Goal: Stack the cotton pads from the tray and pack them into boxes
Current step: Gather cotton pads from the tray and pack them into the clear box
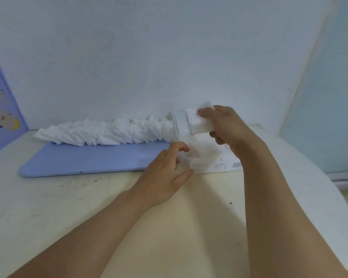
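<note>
Far left edge of the frame: a purple-framed poster (0,109) leans against the wall. Not part of the job.

Left of centre: the blue tray (88,159) lies flat on the cream table (48,207). Along its far edge we see a long slumped row of loose cotton pads (109,131), leaning one on another, still to be gathered.

Centre: the left hand (165,175) rests at the near left corner of the white box (209,157), fingers loosely curled against it, thumb at the near side. It seems to steady the box; whether it truly grips, we cannot tell.

Right of centre: the right hand (223,125) pinches a squared stack of pads (199,123), thumb on the near face, fingers behind, held just above the box's upper end. A raised white flap stands just left of the stack.

Our judgement on the step: we are loading the stack into the box. Keep the pinch firm so the pads stay aligned, keep the box steadied, bring the stack in square to the opening, and let go only once it is seated. The soft edges may catch on the flap.
</note>
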Action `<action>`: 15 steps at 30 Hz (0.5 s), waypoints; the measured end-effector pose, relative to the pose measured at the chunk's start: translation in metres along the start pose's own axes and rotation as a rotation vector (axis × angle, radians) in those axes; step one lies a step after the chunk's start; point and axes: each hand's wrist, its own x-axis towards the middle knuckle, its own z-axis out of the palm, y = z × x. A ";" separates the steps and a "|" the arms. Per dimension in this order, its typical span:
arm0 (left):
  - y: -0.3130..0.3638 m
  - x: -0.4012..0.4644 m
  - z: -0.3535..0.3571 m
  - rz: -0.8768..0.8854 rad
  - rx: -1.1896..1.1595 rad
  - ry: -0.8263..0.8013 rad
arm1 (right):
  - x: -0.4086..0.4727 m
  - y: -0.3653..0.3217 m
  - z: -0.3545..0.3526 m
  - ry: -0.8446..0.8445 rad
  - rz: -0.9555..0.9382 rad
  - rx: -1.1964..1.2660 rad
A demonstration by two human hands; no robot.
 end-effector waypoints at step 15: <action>-0.004 0.003 0.000 0.052 0.024 -0.013 | 0.006 0.020 0.030 -0.023 0.056 -0.836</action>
